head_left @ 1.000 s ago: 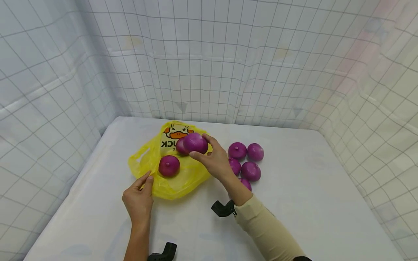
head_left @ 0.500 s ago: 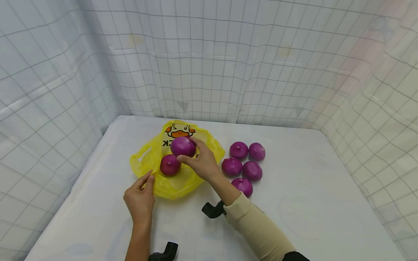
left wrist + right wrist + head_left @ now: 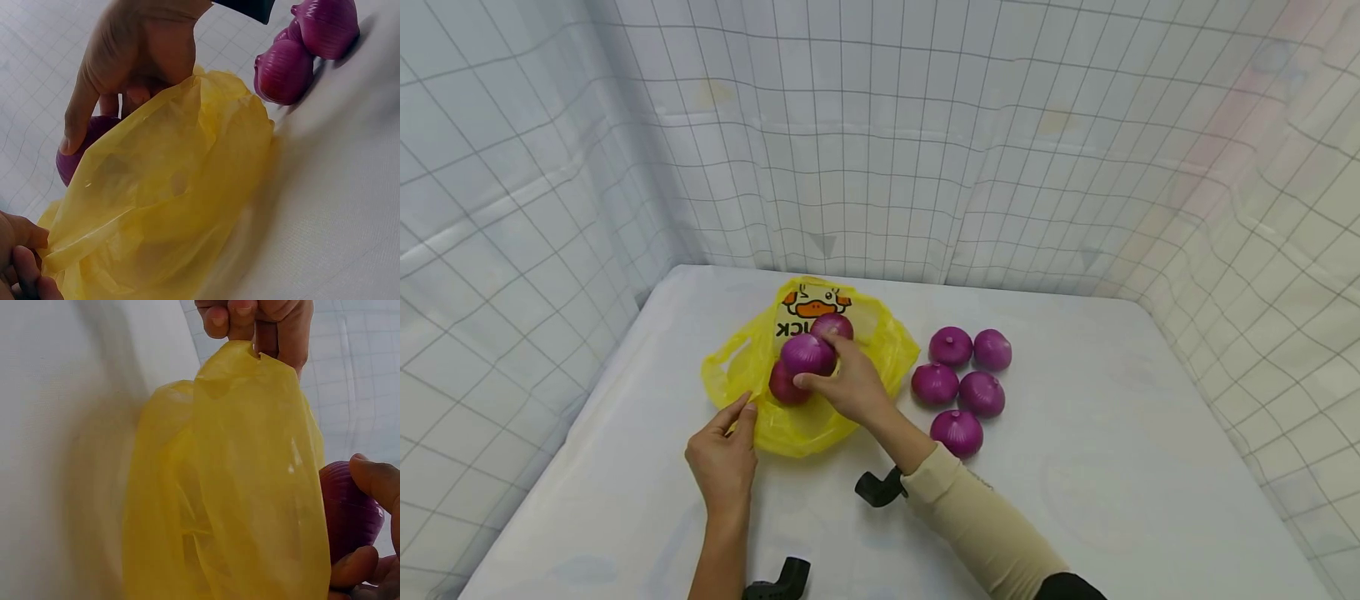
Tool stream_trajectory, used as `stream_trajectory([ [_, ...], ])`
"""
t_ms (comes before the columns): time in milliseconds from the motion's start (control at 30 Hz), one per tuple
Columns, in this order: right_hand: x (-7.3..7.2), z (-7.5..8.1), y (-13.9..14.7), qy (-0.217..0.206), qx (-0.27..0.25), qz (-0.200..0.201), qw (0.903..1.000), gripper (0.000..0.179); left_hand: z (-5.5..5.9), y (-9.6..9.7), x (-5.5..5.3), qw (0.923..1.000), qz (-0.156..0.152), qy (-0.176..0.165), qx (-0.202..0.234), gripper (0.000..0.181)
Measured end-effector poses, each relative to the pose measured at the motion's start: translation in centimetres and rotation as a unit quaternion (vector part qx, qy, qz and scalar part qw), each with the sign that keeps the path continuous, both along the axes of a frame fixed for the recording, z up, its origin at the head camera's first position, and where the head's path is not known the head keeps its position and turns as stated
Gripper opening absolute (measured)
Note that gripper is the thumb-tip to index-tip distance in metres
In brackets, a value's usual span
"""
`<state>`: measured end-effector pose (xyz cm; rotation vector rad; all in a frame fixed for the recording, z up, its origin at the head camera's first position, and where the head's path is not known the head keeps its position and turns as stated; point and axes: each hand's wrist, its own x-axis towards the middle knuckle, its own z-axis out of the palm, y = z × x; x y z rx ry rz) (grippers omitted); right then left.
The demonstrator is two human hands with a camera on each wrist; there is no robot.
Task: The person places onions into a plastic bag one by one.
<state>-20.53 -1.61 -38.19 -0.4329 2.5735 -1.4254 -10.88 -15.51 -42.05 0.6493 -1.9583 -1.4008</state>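
Note:
A yellow plastic bag (image 3: 741, 371) printed with a duck lies spread on the table, its mouth towards me. My left hand (image 3: 724, 457) pinches the near left edge of the bag between thumb and fingers; the left wrist view shows the pinch at lower left. Over the bag, my right hand (image 3: 853, 383) grips a red onion (image 3: 807, 355) between thumb and fingers. Below it, a second onion (image 3: 784, 387) is partly covered by the held one. A third onion (image 3: 832, 325) sits farther back, just beyond my right fingers. In the right wrist view, the yellow film hides part of the held onion (image 3: 350, 509).
Several more red onions (image 3: 936, 383) stand in a cluster right of the bag, one of them, the nearest onion (image 3: 957, 432), close to my right forearm. A white cloth covers the table (image 3: 1112, 442). Checked white curtains (image 3: 880, 150) enclose its back and sides.
My right hand has carried the held onion leftwards and nearer to me, over the onion at the bag's front. The rear onion shows again. My left hand keeps its pinch on the bag.

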Motion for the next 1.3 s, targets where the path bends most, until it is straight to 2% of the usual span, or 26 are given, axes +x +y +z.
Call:
stream_trajectory([
  [367,0.3,-0.4,0.6,0.007,0.004,0.003,1.0,0.076,0.0,0.5,-0.1,0.9999,0.001,-0.014,-0.001,0.026],
  [633,0.7,0.5,1.5,0.004,0.006,-0.003,1.0,0.077,-0.2,0.6,-0.1,1.0,0.001,-0.004,-0.002,0.026],
  [900,1.1,1.7,3.5,0.026,-0.02,-0.006,0.9995,0.074,-0.2,0.7,0.1,1.0,0.003,-0.004,-0.008,0.025],
  [1100,1.0,1.8,5.4,0.029,-0.035,-0.018,0.9988,0.074,-0.1,0.6,0.1,0.9999,0.009,-0.008,-0.01,0.026],
  [1300,0.3,1.4,7.6,0.031,-0.049,-0.049,0.9971,0.074,0.0,0.6,0.0,0.9999,0.008,-0.009,-0.009,0.027],
])
